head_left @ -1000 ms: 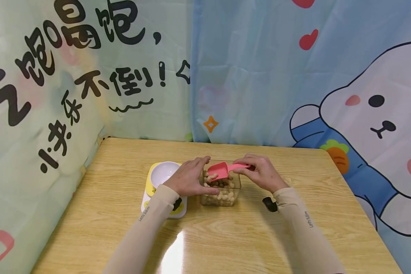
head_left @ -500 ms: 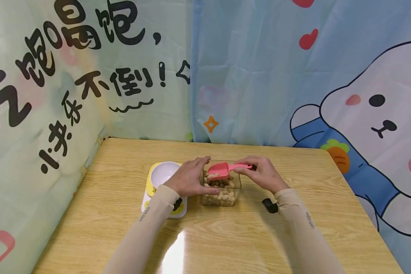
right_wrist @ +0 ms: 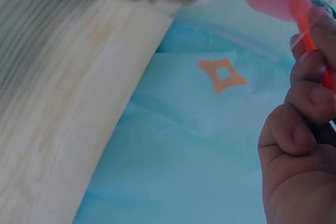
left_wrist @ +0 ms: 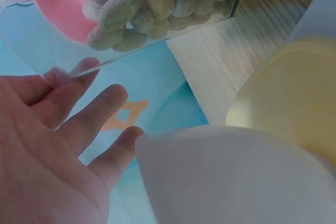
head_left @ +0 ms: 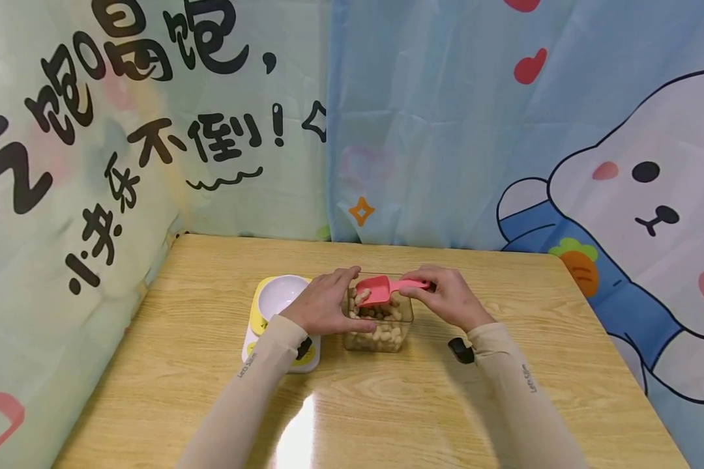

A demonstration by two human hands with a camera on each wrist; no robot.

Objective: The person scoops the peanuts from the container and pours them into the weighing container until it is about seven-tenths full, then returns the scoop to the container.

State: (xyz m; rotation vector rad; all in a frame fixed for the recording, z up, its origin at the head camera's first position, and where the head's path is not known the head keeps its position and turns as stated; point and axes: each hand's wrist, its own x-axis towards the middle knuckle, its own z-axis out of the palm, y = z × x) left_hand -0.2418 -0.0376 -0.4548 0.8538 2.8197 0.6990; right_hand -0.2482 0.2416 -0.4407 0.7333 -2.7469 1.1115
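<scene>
A clear box of peanuts in the shell stands on the table. My left hand holds its left side, thumb across the front wall and fingers toward the back. In the left wrist view, fingertips sit at the box's lower corner, with the other fingers spread. My right hand grips the handle of a pink scoop over the right rim. The scoop's blade is inside the box, with peanuts at its left edge. In the right wrist view, fingers curl round the handle.
Just left of the box, a white bowl sits on a yellow-and-white base, partly behind my left hand and sleeve. Printed cloth hangs behind the wooden table and along its left side.
The scoop blade dips flatter among the peanuts half a second ago, then tilts and rises slightly, with peanuts shifting at its edge. My left hand and the box stay in place.
</scene>
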